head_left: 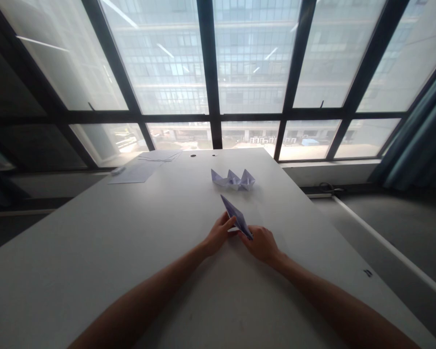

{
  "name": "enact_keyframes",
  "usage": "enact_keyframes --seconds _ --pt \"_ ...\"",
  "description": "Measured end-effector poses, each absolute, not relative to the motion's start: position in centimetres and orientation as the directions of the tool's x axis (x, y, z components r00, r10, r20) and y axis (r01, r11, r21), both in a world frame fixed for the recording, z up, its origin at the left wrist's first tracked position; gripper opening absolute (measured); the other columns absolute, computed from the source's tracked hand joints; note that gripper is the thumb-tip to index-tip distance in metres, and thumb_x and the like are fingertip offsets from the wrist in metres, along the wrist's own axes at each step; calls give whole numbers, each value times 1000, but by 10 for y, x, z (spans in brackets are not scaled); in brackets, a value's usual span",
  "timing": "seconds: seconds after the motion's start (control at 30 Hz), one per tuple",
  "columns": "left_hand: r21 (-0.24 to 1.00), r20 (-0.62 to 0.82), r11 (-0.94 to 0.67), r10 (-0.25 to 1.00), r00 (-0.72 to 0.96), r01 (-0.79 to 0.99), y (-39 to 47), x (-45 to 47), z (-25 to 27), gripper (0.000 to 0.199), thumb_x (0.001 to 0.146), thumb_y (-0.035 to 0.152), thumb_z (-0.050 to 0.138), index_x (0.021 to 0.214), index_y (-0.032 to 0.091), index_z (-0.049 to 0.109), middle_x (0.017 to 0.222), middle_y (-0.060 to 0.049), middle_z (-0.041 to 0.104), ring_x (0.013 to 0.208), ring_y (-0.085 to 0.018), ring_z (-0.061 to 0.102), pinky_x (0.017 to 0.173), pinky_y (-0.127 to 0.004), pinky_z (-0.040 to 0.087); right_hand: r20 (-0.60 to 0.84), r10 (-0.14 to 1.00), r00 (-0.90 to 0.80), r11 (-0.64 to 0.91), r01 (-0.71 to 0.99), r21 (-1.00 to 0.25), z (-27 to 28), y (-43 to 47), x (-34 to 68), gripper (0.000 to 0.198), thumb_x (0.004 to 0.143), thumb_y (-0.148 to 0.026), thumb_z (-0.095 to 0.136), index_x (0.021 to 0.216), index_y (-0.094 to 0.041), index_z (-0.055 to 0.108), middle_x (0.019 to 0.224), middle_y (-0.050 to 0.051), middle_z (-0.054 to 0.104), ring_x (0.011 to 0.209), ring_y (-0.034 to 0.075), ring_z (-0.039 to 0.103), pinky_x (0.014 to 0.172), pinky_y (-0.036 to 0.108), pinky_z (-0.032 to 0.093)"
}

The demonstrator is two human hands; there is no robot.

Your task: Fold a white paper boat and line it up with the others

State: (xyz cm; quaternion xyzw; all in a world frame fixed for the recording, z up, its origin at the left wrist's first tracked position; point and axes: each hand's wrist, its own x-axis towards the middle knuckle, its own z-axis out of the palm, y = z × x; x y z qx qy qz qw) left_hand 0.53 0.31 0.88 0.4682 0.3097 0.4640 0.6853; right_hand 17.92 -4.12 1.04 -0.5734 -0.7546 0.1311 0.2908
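Your left hand [218, 235] and right hand [262, 244]: fingers pinching one folded paper [236, 215] between them, on the tabletop [94, 252]; three paper boats [233, 179] beyond; loose sheets [136, 172] far left.

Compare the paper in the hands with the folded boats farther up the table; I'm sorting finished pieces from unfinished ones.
The folded paper is a flat, pointed shape, tilted up and pinched between the left hand and right hand; the paper boats stand on the table untouched. The held piece is single; the boats form a row of about three. The boats have raised peaks; the held piece looks flat. Both seem the same pale paper.
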Motion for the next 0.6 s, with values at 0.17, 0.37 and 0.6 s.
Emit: enact_keyframes --seconds 0.17,0.37,0.6 --pt "917 -25 171 926 376 -360 5 4 8 40 83 39 72 117 20 64 113 -11 66 95 -23 65 80 -36 56 249 960 -125 254 760 -598 10 -39 180 57 93 -62 40 68 -18 65 64 7 65 58 17 55 57 28 29" --pt "942 -43 164 925 378 -294 8 5 3 28 79 28 69 104 15 68 100 -10 71 87 -25 68 75 -34 55 127 990 -63 142 519 -843 6 -29 186 69 92 -70 31 65 -16 65 61 5 65 56 17 59 55 25 36" --pt "963 6 105 913 407 -250 5 7 5 25 73 25 75 95 13 71 90 -9 72 79 -24 67 72 -30 52 167 982 -85 186 339 -922 2 -23 189 50 89 -59 48 67 -16 61 63 4 65 54 17 61 55 25 44"
